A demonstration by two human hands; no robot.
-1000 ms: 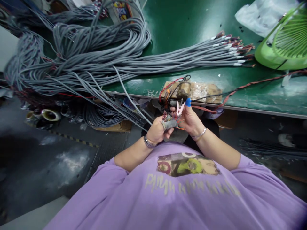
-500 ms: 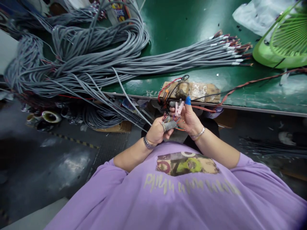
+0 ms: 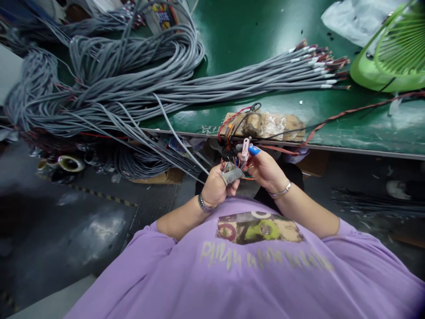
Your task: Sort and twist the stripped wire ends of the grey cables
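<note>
My left hand (image 3: 217,186) is closed around the end of a grey cable (image 3: 179,137), its thumb wrapped in a grey finger cot, with thin coloured wires (image 3: 232,167) fanning out above the fist. My right hand (image 3: 265,170) is closed too, pinching a small pink clip (image 3: 245,148) between thumb and fingers; the thumb wears a blue cot. Both hands meet just below the bench edge, close to my chest. The grey cable runs up and left from my left hand to the big bundle.
A green bench (image 3: 252,35) carries a large tangle of grey cables (image 3: 109,84), a laid-out bundle with stripped ends (image 3: 299,66), a taped brown block with red and black leads (image 3: 265,124), a green fan (image 3: 392,57) and a plastic bag (image 3: 358,17). Tape rolls (image 3: 69,163) lie under the bench.
My right thumb has tipped leftward and the pink clip now stands more upright, slightly higher. My left hand has shifted a little up. The view has drifted slightly.
</note>
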